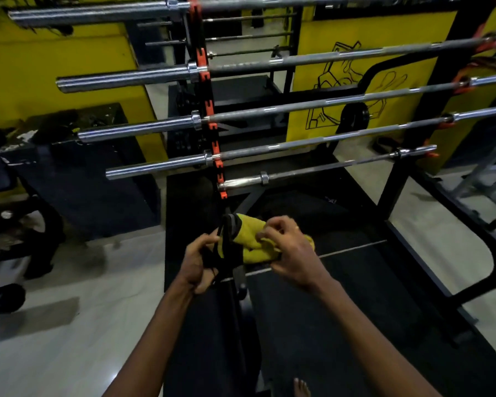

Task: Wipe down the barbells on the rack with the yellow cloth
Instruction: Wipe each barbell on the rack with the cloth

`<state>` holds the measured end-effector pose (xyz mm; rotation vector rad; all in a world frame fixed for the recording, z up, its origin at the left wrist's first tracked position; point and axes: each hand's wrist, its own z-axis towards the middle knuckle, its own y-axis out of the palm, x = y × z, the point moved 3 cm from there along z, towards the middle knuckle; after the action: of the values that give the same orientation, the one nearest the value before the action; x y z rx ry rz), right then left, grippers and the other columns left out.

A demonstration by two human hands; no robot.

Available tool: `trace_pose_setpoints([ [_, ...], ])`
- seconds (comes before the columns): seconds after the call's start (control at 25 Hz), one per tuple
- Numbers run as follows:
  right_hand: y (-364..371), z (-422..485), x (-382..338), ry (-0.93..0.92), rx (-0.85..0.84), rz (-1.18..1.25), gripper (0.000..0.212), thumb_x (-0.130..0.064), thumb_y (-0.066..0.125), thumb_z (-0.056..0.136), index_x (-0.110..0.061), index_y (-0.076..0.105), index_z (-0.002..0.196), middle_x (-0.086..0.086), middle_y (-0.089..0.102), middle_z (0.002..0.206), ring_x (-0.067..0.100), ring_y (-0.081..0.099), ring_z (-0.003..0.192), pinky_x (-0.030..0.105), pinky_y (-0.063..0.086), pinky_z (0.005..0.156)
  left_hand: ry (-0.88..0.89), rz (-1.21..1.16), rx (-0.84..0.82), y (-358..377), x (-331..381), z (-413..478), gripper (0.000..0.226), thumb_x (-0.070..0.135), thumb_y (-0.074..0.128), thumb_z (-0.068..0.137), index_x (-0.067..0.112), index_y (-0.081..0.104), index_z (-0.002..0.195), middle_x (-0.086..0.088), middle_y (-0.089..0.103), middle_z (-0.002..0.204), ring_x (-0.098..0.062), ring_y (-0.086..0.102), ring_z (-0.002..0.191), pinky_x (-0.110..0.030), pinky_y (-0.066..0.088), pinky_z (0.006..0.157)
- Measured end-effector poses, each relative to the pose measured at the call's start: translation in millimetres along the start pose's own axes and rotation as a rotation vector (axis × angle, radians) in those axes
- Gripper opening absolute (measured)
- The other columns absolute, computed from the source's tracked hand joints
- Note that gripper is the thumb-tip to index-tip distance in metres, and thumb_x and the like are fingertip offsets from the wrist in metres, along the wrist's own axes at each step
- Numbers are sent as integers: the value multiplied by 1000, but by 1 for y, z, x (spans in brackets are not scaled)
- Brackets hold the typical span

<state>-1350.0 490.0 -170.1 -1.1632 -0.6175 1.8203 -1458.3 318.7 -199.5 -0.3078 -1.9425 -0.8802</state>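
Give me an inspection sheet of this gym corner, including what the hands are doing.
Surface: pale tiled floor, black mat under the rack.
Job's things: barbells rest on the rack's orange hooks; yellow cloth bunched between the hands, touching no bar.
Clutter: dark equipment at left, too dim to identify.
Hands: left hand grips a black strap; right hand pinches the cloth.
Cables: nothing seen.
Surroundings: yellow walls; a bare foot at the bottom edge.

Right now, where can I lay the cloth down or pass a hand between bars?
Bare: pale floor left of the black mat, and mat right of the right hand pinching the yellow cloth. Between barbells, gaps open right of the orange hooks. Crowded: the hooks, and the left hand gripping a black strap.
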Motion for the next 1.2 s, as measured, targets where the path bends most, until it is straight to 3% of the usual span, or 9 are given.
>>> trace_pose_setpoints([
  [0.08, -6, 5, 27, -51, -58, -9, 48, -26, 61, 75, -15, 58, 121, 7, 49, 130, 21, 51, 115, 29, 49, 94, 25, 10, -46, 34, 7, 21, 52, 38, 46, 97, 1, 52, 133, -22, 58, 130, -35, 57, 118, -50, 48, 99],
  [0.2, -26, 14, 68, -45, -127, 100, 47, -43, 66, 90, -18, 59, 129, 0, 47, 139, 11, 46, 126, 20, 40, 105, 163, 404, 120, 67, 18, 63, 76, 46, 86, 62, 13, 57, 123, -11, 70, 112, -27, 66, 104, -45, 56, 87],
  [0.32, -49, 36, 105, 15, -126, 267, 38, -31, 66, 91, -19, 61, 127, -5, 49, 132, 5, 50, 122, 22, 44, 104, 278, 584, 215, 78, 27, 92, 65, 36, 76, 53, 19, 56, 112, -10, 65, 103, -24, 62, 98, -40, 54, 86],
  [0.48, -78, 98, 152, 126, -183, 372, 74, -45, 76, 73, -28, 48, 139, -12, 50, 136, 2, 49, 127, 24, 42, 108, 361, 737, 91, 94, 61, 110, 58, 33, 71, 58, 11, 53, 109, -2, 61, 100, -6, 59, 90, -27, 51, 78],
  [0.6, -81, 138, 161, 93, -286, 398, 49, -45, 77, 72, -33, 60, 117, -15, 66, 109, -2, 62, 102, 25, 52, 89, 436, 710, 80, 98, 94, 124, 50, 21, 72, 67, 6, 55, 112, 1, 66, 102, -6, 61, 95, -22, 51, 81],
  [0.76, -70, 202, 168, 3, -161, 382, 36, -50, 74, 76, -23, 59, 95, -9, 57, 91, 8, 60, 86, 38, 51, 78, 598, 628, 229, 89, 138, 167, 43, 4, 64, 72, 10, 58, 115, 14, 72, 105, 1, 64, 99, -14, 48, 84],
  [0.96, -78, 313, 159, -63, 53, 373, 31, -42, 66, 68, -23, 55, 89, -8, 57, 84, 10, 58, 77, 40, 50, 71, 768, 574, 359, 69, 211, 235, 43, 0, 64, 79, 20, 55, 116, 1, 65, 115, 1, 63, 103, -16, 48, 87],
  [1.04, -91, 377, 153, -99, 97, 316, 34, -44, 65, 69, -24, 49, 92, -7, 57, 85, 15, 57, 77, 42, 50, 69, 855, 576, 426, 58, 263, 259, 42, -11, 55, 89, 23, 56, 114, 5, 65, 113, 7, 62, 99, -11, 46, 86],
  [1.2, -135, 502, 126, -239, 281, 79, 52, -41, 71, 74, -19, 45, 114, 2, 56, 101, 27, 59, 85, 45, 50, 73, 1030, 660, 632, 27, 379, 292, 28, 6, 57, 95, 23, 60, 117, 6, 66, 113, -1, 61, 104, -14, 45, 89],
])
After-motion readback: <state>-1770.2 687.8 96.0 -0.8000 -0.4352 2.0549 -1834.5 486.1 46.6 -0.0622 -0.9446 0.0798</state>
